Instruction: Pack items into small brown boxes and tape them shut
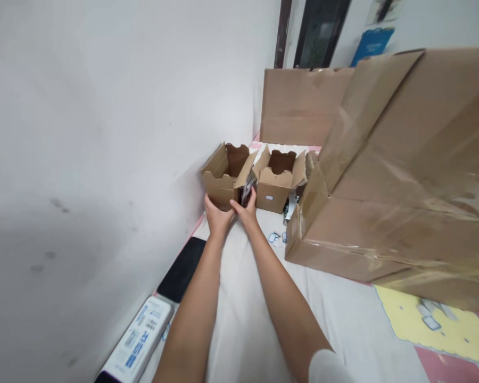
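An open-topped brown cardboard box (219, 190) stands against the white wall, its flaps raised. My left hand (218, 215) grips its near lower left corner, fingers at the left side. My right hand (246, 208) holds the near right corner, with the thumb on the front face and the fingers reaching into the gap on the right. A greyish item (248, 187) shows in that gap beside my right fingers; its kind is unclear. Close on the right sits a second open cardboard box (272, 198) with a small blue-edged label on its front.
A large taped carton (391, 223) fills the right side, with an upright cardboard panel (299, 109) behind. Blue-edged labels (277, 238) lie on the white cloth (247, 298). Along the wall lie a black flat object (182, 268) and a long white printed package (138, 340).
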Demonstrator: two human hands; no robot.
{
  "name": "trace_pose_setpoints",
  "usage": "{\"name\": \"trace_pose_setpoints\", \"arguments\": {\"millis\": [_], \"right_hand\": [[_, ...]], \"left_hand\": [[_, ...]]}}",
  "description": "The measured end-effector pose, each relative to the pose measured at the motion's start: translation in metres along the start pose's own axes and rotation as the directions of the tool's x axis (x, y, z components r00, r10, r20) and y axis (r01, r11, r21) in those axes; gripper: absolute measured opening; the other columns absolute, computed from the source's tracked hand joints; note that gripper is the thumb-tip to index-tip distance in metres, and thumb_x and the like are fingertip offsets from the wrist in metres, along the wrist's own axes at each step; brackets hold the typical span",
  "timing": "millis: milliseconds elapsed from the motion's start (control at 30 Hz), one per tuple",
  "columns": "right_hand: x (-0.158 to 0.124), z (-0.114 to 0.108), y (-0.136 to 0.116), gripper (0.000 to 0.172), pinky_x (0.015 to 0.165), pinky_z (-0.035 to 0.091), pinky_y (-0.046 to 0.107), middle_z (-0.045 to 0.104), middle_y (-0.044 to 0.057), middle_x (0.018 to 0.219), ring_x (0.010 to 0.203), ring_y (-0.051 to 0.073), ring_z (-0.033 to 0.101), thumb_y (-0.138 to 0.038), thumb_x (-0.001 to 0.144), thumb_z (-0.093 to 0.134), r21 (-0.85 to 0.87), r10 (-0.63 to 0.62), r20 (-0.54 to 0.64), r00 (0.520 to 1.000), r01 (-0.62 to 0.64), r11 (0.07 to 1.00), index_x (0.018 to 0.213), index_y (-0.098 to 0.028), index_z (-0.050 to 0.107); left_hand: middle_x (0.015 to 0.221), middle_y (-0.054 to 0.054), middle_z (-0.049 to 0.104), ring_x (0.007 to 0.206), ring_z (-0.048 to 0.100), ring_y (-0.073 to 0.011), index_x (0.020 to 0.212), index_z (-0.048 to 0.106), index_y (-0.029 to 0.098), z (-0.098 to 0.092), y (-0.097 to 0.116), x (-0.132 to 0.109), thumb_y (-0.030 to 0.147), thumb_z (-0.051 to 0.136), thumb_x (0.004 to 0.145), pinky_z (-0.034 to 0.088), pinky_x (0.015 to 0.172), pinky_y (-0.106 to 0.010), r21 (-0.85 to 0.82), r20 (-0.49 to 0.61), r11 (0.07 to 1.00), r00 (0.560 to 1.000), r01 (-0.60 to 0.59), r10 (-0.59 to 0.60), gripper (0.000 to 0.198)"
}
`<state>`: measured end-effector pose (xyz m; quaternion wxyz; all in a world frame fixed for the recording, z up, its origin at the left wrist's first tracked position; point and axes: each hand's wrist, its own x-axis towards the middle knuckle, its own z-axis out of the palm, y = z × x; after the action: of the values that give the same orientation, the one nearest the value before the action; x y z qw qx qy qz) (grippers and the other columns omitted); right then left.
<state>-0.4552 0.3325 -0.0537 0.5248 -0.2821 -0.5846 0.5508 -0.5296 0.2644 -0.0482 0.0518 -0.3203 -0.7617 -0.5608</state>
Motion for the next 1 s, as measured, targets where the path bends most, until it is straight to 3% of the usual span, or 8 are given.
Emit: {"name": "trace_pose_setpoints", "arguments": {"millis": [233, 333, 433, 567, 667, 767, 900, 1000], "right_hand": [[-0.022, 0.016, -0.054, 0.094, 0.12, 0.025, 0.048, 0.034, 0.014, 0.153, 0.144, 0.03, 0.031, -0.047, 0.074, 0.073, -0.17, -0.07, 0.022, 0.997, 0.073, 0.983, 0.152, -0.024, 0.026], [-0.041, 0.015, -0.09, 0.093, 0.117, 0.03, 0.05, 0.035, 0.013, 0.149, 0.14, 0.032, 0.034, -0.045, 0.074, 0.073, -0.149, -0.078, 0.067, 0.995, 0.087, 0.985, 0.152, -0.026, 0.027], [-0.075, 0.009, -0.12, 0.093, 0.11, 0.04, 0.049, 0.038, 0.013, 0.141, 0.135, 0.033, 0.038, -0.041, 0.069, 0.077, -0.139, -0.088, 0.109, 0.99, 0.103, 0.985, 0.149, -0.027, 0.032], [-0.133, -0.001, -0.151, 0.086, 0.089, 0.055, 0.043, 0.042, 0.012, 0.127, 0.114, 0.029, 0.05, -0.033, 0.065, 0.079, -0.108, -0.122, 0.182, 0.976, 0.143, 0.984, 0.141, -0.027, 0.04], [-0.184, -0.017, -0.174, 0.061, 0.071, 0.056, 0.035, 0.041, 0.008, 0.115, 0.087, 0.02, 0.053, -0.026, 0.068, 0.074, -0.055, -0.109, 0.258, 0.96, 0.128, 0.99, 0.125, -0.027, 0.05], [-0.239, -0.043, -0.195, 0.045, 0.077, 0.054, 0.035, 0.039, 0.005, 0.108, 0.087, 0.019, 0.051, -0.022, 0.07, 0.072, -0.103, -0.13, 0.337, 0.933, 0.174, 0.979, 0.112, -0.027, 0.056], [-0.31, -0.097, -0.214, 0.043, 0.09, 0.048, 0.038, 0.038, 0.005, 0.105, 0.1, 0.022, 0.048, -0.018, 0.07, 0.072, -0.228, -0.11, 0.385, 0.916, 0.21, 0.951, 0.11, -0.025, 0.058], [-0.351, -0.146, -0.223, 0.033, 0.09, 0.045, 0.039, 0.039, 0.004, 0.101, 0.099, 0.023, 0.048, -0.015, 0.071, 0.068, -0.34, -0.063, 0.283, 0.957, 0.161, 0.927, 0.102, -0.021, 0.06]], "left_hand": [[0.14, -0.016, 0.056, 0.13, 0.056, -0.0295, 0.144, 0.033, 0.017, -0.027, 0.01, 0.015, 0.03, 0.078, 0.07, 0.048, 0.108, -0.044, -0.026, 0.049, 0.999, 0.998, -0.029, 0.03, 0.087], [0.133, -0.013, 0.063, 0.119, 0.063, -0.0268, 0.137, 0.041, 0.018, -0.055, 0.024, 0.017, 0.026, 0.078, 0.066, 0.052, 0.103, -0.041, -0.149, 0.09, 0.983, 0.989, -0.103, 0.117, 0.081], [0.127, -0.013, 0.066, 0.112, 0.067, -0.0271, 0.132, 0.046, 0.018, -0.095, 0.038, 0.002, 0.025, 0.077, 0.063, 0.055, 0.099, -0.043, -0.224, 0.138, 0.971, 0.984, -0.082, 0.115, 0.075], [0.12, -0.014, 0.067, 0.109, 0.068, -0.0304, 0.129, 0.048, 0.02, -0.159, 0.047, -0.037, 0.028, 0.079, 0.059, 0.056, 0.097, -0.052, -0.253, 0.169, 0.968, 0.985, -0.003, 0.047, 0.077], [0.121, -0.012, 0.065, 0.111, 0.067, -0.0324, 0.131, 0.048, 0.023, -0.204, 0.047, -0.074, 0.036, 0.083, 0.056, 0.057, 0.095, -0.055, -0.255, 0.256, 0.964, 0.967, 0.069, -0.001, 0.083], [0.125, -0.012, 0.064, 0.115, 0.065, -0.0335, 0.134, 0.048, 0.025, -0.24, 0.046, -0.117, 0.039, 0.085, 0.052, 0.056, 0.097, -0.055, -0.28, 0.342, 0.953, 0.94, 0.117, -0.015, 0.09], [0.137, -0.016, 0.057, 0.126, 0.059, -0.0348, 0.144, 0.038, 0.023, -0.259, 0.05, -0.182, 0.043, 0.085, 0.058, 0.051, 0.104, -0.056, -0.251, 0.486, 0.959, 0.874, 0.129, 0.01, 0.1], [0.146, -0.02, 0.049, 0.135, 0.051, -0.0359, 0.152, 0.026, 0.019, -0.242, 0.068, -0.224, 0.04, 0.082, 0.063, 0.046, 0.109, -0.056, -0.247, 0.616, 0.965, 0.783, 0.083, 0.091, 0.108]]}}
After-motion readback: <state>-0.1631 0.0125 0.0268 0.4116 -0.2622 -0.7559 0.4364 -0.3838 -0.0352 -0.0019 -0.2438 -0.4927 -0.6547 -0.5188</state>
